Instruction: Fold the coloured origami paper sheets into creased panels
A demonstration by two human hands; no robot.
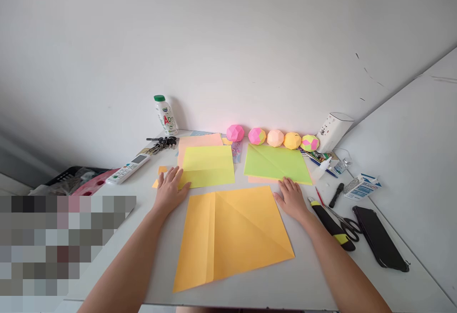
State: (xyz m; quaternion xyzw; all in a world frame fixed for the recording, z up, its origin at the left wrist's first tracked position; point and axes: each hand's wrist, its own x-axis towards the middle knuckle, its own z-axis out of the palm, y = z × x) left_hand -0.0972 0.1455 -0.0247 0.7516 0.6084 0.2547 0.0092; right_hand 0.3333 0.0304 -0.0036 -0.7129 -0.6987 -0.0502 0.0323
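Observation:
A creased orange sheet of paper (246, 232) lies on the white table between my forearms. Its folds run down the left part and diagonally to the lower right corner. My left hand (170, 190) rests flat with fingers spread, at the lower left corner of a yellow-green sheet (210, 165). Under that sheet lies a pale pink sheet (200, 140). My right hand (291, 196) lies open, its fingertips at the lower edge of a green sheet (274, 163) that has a diagonal crease. Neither hand holds anything.
Several faceted paper balls (275, 137) line the wall. At left are a bottle (166, 116), keys (162, 145) and a remote control (128, 169). At right lie a utility knife (330, 225), scissors (348, 225), a black phone (380, 238), a small box (362, 186) and a white container (333, 132).

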